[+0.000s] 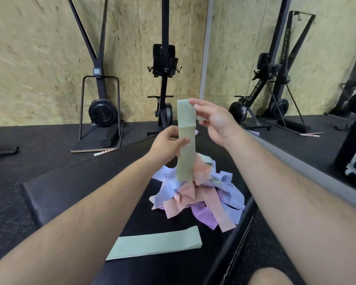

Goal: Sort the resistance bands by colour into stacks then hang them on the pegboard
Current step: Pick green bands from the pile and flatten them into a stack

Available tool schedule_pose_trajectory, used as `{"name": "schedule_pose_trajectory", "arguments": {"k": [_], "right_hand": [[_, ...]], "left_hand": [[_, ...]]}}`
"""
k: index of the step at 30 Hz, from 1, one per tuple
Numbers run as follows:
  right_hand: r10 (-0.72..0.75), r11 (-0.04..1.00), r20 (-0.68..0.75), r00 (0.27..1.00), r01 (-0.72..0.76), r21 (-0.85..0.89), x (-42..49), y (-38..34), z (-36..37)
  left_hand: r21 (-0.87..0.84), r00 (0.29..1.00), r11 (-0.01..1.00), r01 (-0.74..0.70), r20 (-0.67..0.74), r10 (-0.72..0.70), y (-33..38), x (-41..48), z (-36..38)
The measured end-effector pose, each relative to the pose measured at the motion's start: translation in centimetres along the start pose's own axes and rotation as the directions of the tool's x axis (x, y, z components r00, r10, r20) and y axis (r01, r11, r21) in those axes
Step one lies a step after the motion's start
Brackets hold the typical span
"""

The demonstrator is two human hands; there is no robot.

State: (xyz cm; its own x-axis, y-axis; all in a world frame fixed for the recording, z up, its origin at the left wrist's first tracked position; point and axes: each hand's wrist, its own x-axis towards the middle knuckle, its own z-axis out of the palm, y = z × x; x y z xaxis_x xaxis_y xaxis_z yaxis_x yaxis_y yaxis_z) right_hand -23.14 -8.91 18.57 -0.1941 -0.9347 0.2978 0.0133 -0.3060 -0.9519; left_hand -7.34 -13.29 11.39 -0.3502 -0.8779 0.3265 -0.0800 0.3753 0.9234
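Observation:
I hold a pale green resistance band [186, 145] upright above the pile. My right hand [214, 118] pinches its top end and my left hand [168, 144] pinches its middle; the lower end hangs loose. Below it lies a tangled pile of bands [197, 196] in light blue, salmon pink and lilac, with one green piece at its far side. Another green band [154, 244] lies flat on its own near the front of the black padded bench [74, 186].
Black rowing machines [162, 79] and a ski trainer [100, 108] stand against the plywood wall beyond the bench. A mirror [296, 68] on the right reflects the machines. Black rubber flooring surrounds the bench. My knee [269, 277] shows at the bottom edge.

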Motion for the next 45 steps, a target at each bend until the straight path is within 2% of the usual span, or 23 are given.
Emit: {"name": "schedule_pose_trajectory", "arguments": {"k": [3, 6, 9, 14, 17, 20, 24, 29, 32, 35, 37, 41, 45], "right_hand": [[-0.030, 0.998, 0.029, 0.999, 0.028, 0.064, 0.4, -0.4, 0.4], [-0.038, 0.990, 0.029, 0.999, 0.041, -0.136, 0.2, -0.2, 0.6], [-0.045, 0.946, 0.037, 0.998, 0.054, -0.321, -1.2, 0.4, 0.9], [-0.052, 0.968, 0.098, 0.994, 0.075, -0.240, -4.4, 0.3, 2.8], [-0.084, 0.939, 0.155, 0.984, 0.130, -0.319, -7.3, 1.3, 4.0], [-0.153, 0.897, 0.139, 0.978, 0.196, -0.397, -10.6, 3.1, 5.9], [-0.168, 0.878, 0.139, 0.976, 0.212, -0.429, -15.1, 6.4, 8.1], [-0.065, 0.924, 0.122, 0.990, 0.106, -0.367, -19.4, 10.8, 8.5], [-0.029, 0.929, 0.083, 0.996, 0.058, -0.366, -20.7, 12.8, 8.7], [-0.009, 0.923, 0.077, 0.997, 0.038, -0.382, -21.4, 13.8, 9.3], [0.009, 0.917, 0.110, 0.994, 0.036, -0.397, -21.8, 14.3, 9.6], [0.025, 0.917, 0.179, 0.984, 0.049, -0.397, -22.2, 15.1, 10.3], [0.159, 0.956, 0.300, 0.941, -0.072, -0.283, -22.1, 15.9, 11.2]], "left_hand": [[0.071, 0.998, 0.997, 0.011, -0.065, -0.006, 0.3, 0.7, -0.1], [0.091, 0.988, 0.996, -0.004, -0.154, 0.019, 0.8, 1.0, -0.9], [0.086, 0.988, 0.995, -0.042, -0.144, 0.054, 1.9, 0.3, -2.2], [0.116, 0.986, 0.986, -0.118, -0.108, 0.130, 3.3, -3.3, -5.0], [0.170, 0.981, 0.978, -0.119, -0.129, 0.142, 3.3, -6.8, -6.3], [0.174, 0.982, 0.979, -0.105, -0.138, 0.130, 2.4, -10.7, -7.0], [0.164, 0.981, 0.986, -0.043, -0.178, 0.072, 0.4, -16.0, -7.2], [0.129, 0.983, 0.989, 0.075, -0.176, -0.051, -3.7, -20.9, -7.2], [0.255, 0.978, 0.963, 0.084, -0.206, -0.030, -5.8, -22.6, -6.9], [0.303, 0.980, 0.950, 0.069, -0.197, -0.009, -7.3, -23.4, -6.3], [0.269, 0.981, 0.963, 0.032, -0.193, 0.021, -7.7, -23.4, -6.1], [0.045, 0.975, 0.999, 0.004, -0.221, 0.006, -7.8, -23.7, -5.6], [-0.076, 0.948, 0.996, 0.040, -0.313, -0.062, -9.1, -24.8, -6.2]]}}
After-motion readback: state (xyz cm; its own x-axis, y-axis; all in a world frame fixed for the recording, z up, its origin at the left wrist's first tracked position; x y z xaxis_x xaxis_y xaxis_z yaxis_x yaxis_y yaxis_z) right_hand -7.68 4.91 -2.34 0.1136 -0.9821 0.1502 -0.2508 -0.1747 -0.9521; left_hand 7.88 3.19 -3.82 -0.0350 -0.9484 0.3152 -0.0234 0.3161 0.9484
